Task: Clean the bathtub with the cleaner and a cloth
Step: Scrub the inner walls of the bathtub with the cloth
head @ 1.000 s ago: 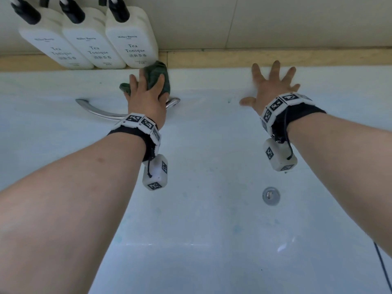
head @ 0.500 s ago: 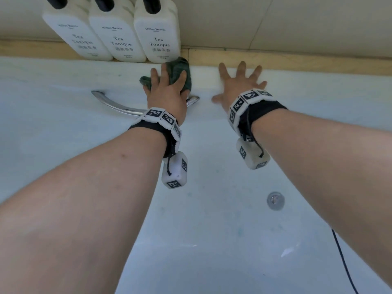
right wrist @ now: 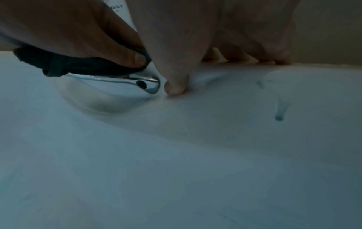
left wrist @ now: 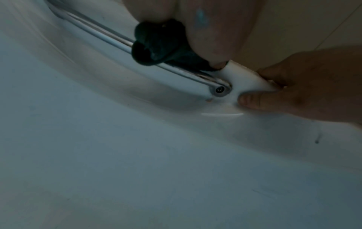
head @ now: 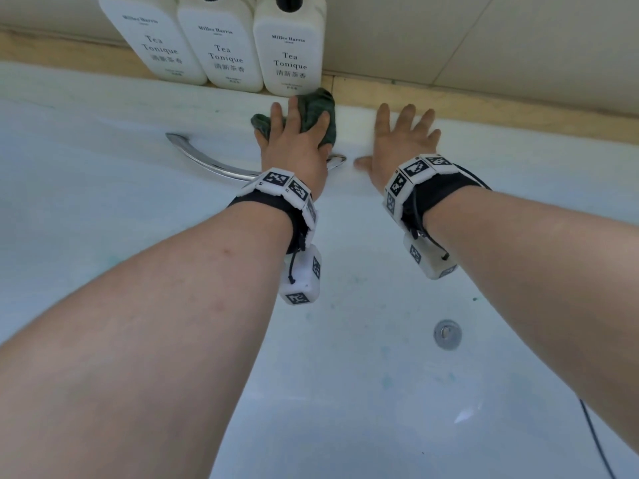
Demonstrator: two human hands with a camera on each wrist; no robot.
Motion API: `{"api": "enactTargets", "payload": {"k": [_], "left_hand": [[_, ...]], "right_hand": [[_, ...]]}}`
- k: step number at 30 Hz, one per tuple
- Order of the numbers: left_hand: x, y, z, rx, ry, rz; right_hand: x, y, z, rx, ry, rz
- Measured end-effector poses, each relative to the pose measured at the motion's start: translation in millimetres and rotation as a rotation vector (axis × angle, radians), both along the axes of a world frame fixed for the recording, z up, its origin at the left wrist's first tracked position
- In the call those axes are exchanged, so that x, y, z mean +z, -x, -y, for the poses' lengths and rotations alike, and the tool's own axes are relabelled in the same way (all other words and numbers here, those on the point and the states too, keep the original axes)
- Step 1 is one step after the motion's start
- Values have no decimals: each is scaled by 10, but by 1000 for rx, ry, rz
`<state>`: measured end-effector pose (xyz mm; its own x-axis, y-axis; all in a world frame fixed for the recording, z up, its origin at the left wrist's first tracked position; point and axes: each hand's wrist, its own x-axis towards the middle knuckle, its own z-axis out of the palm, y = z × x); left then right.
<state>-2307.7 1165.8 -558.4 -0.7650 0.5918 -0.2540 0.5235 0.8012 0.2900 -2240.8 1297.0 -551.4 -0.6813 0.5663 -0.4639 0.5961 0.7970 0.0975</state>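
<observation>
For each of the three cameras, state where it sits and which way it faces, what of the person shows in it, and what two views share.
Head: worn on the head, faces forward and down into the bathtub; shows both forearms, left hand pressing the green cloth, right hand flat on the rim.
Left wrist: under the left wrist, faces along the palm toward the chrome handle; shows the left palm and the right thumb.
Right wrist: under the right wrist, faces along the fingers toward the rim; shows right fingers and the left hand.
Shared: both wrist views show the handle's screwed end and the cloth.
</observation>
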Motion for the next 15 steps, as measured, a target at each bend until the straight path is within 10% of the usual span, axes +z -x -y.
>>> {"api": "enactTargets", "payload": {"k": [15], "left_hand": [[19, 211, 316, -69, -34, 2]], "right_hand": [[-38, -70, -17, 59, -45, -32]]}}
